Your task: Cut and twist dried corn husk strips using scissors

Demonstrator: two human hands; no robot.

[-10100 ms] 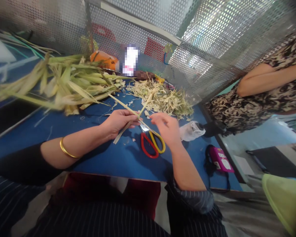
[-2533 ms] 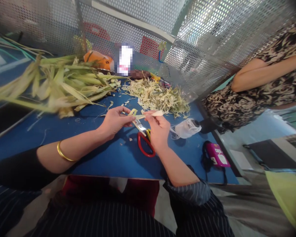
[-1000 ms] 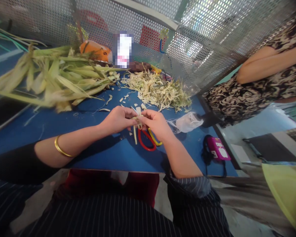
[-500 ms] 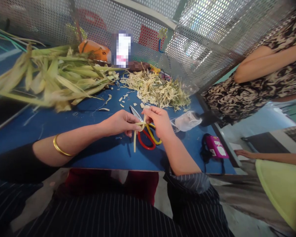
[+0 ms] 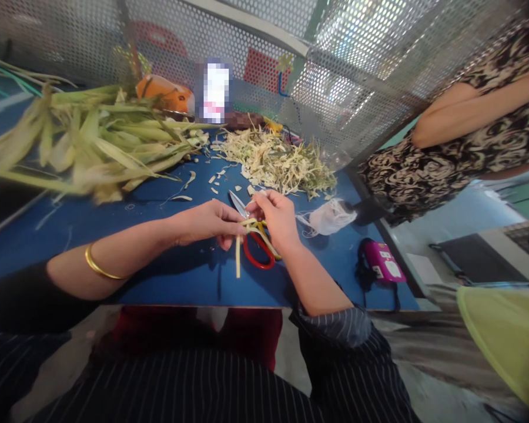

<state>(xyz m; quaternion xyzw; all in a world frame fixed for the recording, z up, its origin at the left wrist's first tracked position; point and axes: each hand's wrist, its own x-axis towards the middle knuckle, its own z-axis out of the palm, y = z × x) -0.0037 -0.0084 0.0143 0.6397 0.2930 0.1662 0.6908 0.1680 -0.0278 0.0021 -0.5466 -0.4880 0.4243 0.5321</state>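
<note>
My left hand [image 5: 216, 222] pinches a pale, narrow corn husk strip [image 5: 238, 258], with one end hanging down below the fingers. Close beside it, my right hand [image 5: 277, 220] is closed on the same strip, which crosses over itself between the two hands. Exactly where the right fingertips grip is partly hidden. Under both hands, scissors [image 5: 259, 251] with one red and one yellow handle loop lie on the blue table [image 5: 167, 258], blades pointing away to the left.
Corn husks [image 5: 92, 135] are heaped at the left, and shredded husk [image 5: 277, 155] at the back centre. A phone [image 5: 215, 91] stands behind. To the right are a white mesh bag [image 5: 332, 217] and a magenta box [image 5: 383, 261]. Another person's arm [image 5: 467, 114] is beyond.
My right fingers have shifted slightly up and left off the strip's upright part, and the strip's crossing looks flatter. Both hands stay close together; the view has moved slightly.
</note>
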